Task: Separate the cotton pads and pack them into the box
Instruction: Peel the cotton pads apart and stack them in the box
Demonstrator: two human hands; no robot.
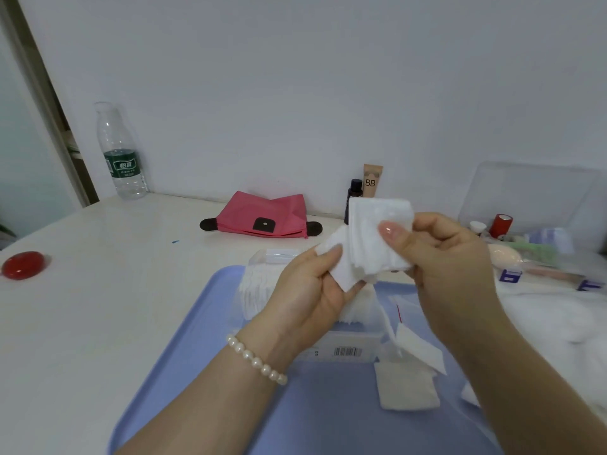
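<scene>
Pinching cotton pads [371,238], left hand [308,290] and right hand [450,254] above blue tray [184,349], white table [98,290].

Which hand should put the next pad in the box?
Probably the left hand: it pinches one loose pad right above the box. The right hand grips the stack.

tube [372,180]: "BB" | bottle [120,152] green label: characters blurred | box [348,348]: barcode, digits unreadable

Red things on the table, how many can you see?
2 plainly red: a red round object near the table's left edge, and a red cylinder inside the clear container at right. More may be hidden among the container's clutter.
</scene>
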